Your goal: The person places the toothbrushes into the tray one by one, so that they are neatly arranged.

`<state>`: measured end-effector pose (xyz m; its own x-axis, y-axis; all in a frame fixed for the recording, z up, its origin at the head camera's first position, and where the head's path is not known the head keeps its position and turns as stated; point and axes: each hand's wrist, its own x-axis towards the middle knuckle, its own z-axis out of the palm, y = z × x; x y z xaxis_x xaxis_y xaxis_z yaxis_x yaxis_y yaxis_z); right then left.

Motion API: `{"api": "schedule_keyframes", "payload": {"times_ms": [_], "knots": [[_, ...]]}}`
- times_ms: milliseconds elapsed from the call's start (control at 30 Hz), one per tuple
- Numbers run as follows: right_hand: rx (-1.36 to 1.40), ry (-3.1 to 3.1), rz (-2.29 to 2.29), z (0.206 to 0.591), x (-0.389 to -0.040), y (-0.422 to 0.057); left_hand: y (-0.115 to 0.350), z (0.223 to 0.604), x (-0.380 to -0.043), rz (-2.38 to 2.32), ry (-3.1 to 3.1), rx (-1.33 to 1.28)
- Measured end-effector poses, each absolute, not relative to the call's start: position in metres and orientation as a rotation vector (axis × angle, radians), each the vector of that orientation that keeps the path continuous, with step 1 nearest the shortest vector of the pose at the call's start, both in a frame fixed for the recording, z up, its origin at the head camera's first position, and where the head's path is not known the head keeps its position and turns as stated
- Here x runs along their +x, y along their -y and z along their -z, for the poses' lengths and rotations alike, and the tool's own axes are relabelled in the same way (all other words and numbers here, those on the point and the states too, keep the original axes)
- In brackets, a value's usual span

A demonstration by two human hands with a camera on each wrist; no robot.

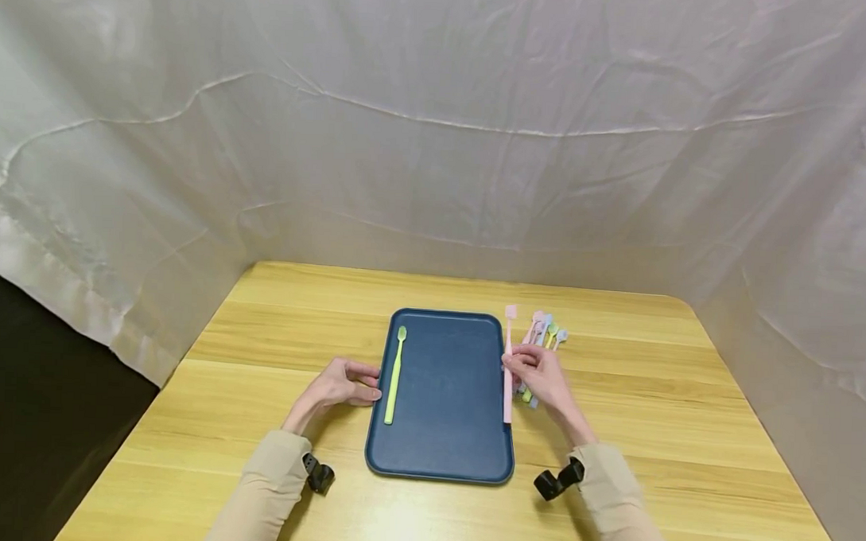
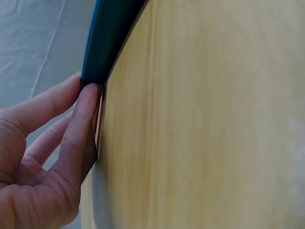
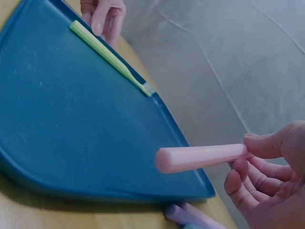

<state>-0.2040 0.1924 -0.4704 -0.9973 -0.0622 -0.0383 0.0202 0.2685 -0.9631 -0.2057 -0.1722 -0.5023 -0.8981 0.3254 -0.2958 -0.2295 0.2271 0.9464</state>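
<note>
My right hand pinches a pink toothbrush by its handle between thumb and fingers, bristle head pointing to the far side. In the right wrist view its handle end is raised over the right side of a dark blue tray. At the tray's left edge my left hand grips the rim, thumb and fingertips at the edge. A yellow-green toothbrush lies lengthwise in the tray along its left side.
Right of the tray, partly behind my right hand, several toothbrushes in pink, blue and yellow-green lie in a loose bunch. Everything rests on a wooden table. A pale curtain hangs around the back and sides.
</note>
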Motion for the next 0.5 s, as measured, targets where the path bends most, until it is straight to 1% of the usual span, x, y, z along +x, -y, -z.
{"api": "schedule_keyframes", "payload": {"times_ms": [500], "knots": [[-0.118,-2.437,1.824,0.477,-0.208,-0.152,0.171,0.501,-0.206,-1.707,-2.072,0.084]]}}
